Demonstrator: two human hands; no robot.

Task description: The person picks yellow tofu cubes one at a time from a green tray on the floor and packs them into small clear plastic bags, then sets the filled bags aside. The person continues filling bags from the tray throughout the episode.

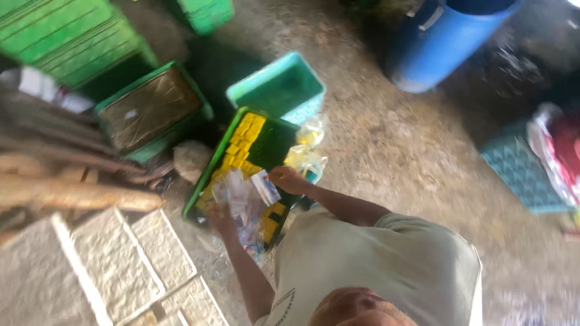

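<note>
Neither of my own hands shows. Below me a person in a pale shirt (374,265) crouches, seen from above, with both arms reaching over a green tray (272,145) of yellow blocks (244,142). That person's left hand (220,222) is under a bunch of clear plastic wrappers (241,199). Their right hand (288,179) is beside a small white, blue and red packet (264,187); the picture is too blurred to tell the grip. Clear bags with yellow contents (307,151) lie at the tray's right edge.
A teal crate (284,87) stands behind the tray, beside a green crate (151,108) lined with brown sheet. More green crates (66,36) are stacked far left. There is a blue barrel (444,42) at the back, a teal basket (519,175) at right, logs (72,193) and stone slabs (115,265) at left.
</note>
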